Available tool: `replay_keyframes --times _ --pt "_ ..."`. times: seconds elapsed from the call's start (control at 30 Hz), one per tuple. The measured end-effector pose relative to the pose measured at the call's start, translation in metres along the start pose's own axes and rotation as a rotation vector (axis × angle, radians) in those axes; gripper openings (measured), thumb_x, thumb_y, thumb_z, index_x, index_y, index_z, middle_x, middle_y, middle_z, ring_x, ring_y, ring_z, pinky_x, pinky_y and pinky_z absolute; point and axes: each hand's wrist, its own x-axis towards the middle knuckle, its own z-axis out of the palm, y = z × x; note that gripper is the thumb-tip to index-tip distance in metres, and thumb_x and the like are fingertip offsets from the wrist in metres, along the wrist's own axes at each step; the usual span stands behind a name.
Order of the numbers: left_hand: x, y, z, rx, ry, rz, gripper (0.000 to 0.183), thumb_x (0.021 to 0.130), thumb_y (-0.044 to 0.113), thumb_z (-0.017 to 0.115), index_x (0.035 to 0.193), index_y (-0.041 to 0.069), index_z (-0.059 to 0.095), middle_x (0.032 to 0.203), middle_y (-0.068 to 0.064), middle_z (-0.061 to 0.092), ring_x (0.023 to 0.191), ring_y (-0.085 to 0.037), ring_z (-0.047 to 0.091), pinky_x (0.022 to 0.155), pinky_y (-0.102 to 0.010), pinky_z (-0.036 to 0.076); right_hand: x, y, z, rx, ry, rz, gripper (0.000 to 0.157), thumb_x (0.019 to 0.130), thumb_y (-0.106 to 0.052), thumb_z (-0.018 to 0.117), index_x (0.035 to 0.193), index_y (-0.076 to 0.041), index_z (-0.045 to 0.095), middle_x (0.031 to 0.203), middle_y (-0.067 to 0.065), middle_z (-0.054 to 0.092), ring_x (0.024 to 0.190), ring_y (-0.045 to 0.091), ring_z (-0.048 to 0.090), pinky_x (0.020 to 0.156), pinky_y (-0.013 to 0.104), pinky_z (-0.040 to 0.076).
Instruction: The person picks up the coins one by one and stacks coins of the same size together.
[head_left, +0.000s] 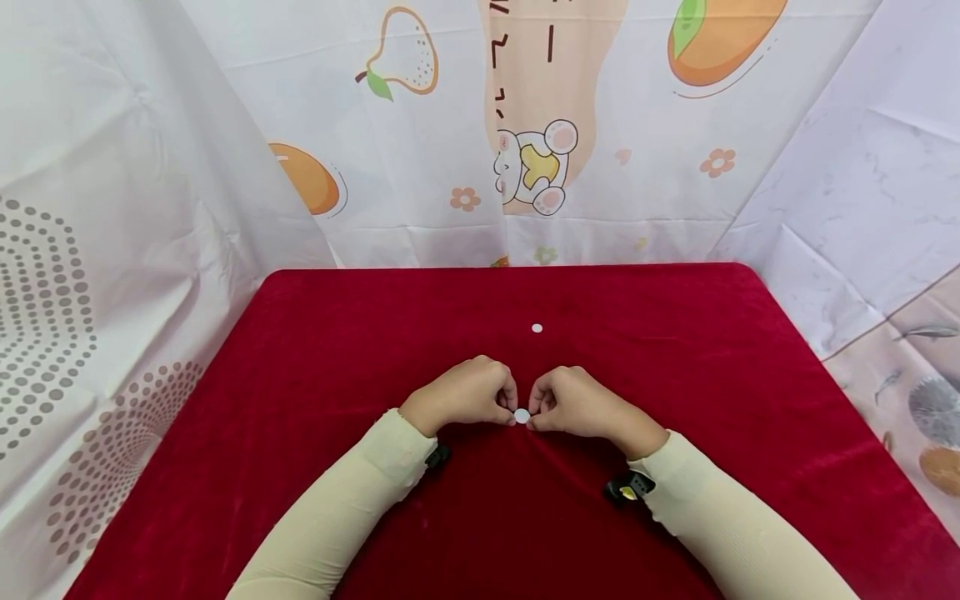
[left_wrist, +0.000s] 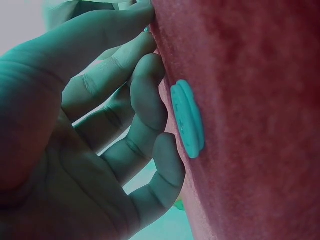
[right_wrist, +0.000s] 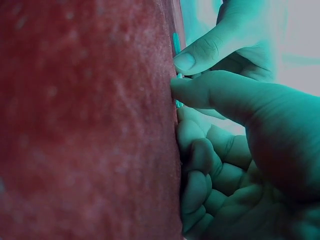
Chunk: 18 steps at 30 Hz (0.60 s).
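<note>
A small white disc (head_left: 522, 415) is near the middle of the red cloth, between both hands' fingertips. My left hand (head_left: 472, 392) pinches its left edge with thumb and index finger. From the other side my right hand (head_left: 581, 404) pinches its right edge; the remaining fingers of both hands are curled. Farther back lies a second white disc (head_left: 537, 328). In the left wrist view, a thick two-layered disc (left_wrist: 187, 120) with small marks on its face lies beside the left fingers. Right thumb (right_wrist: 192, 90) and left thumb (right_wrist: 192, 57) nearly meet in the right wrist view, hiding most of the held disc.
Red velvety cloth (head_left: 337, 333) covers the table, with slight creases. White printed curtains (head_left: 420, 167) hang behind it and along both sides. Dark wrist devices (head_left: 630, 486) sit under the cream sleeves (head_left: 720, 500).
</note>
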Motion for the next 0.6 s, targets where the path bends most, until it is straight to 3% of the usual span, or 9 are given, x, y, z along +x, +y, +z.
replay_keyframes --times 0.6 --pt "-0.0009 -0.0005 -0.0009 0.000 0.001 0.009 0.014 0.085 0.020 0.086 0.075 0.026 0.077 0.070 0.018 0.067 0.070 -0.003 0.061 0.067 -0.021 0.053 0.0002 0.0016 0.0002 0.052 -0.020 0.017 0.011 0.080 -0.013 0.085 0.080 -0.019 0.076 0.066 -0.008 0.066 0.061 0.008 0.058 0.057 0.025 0.049"
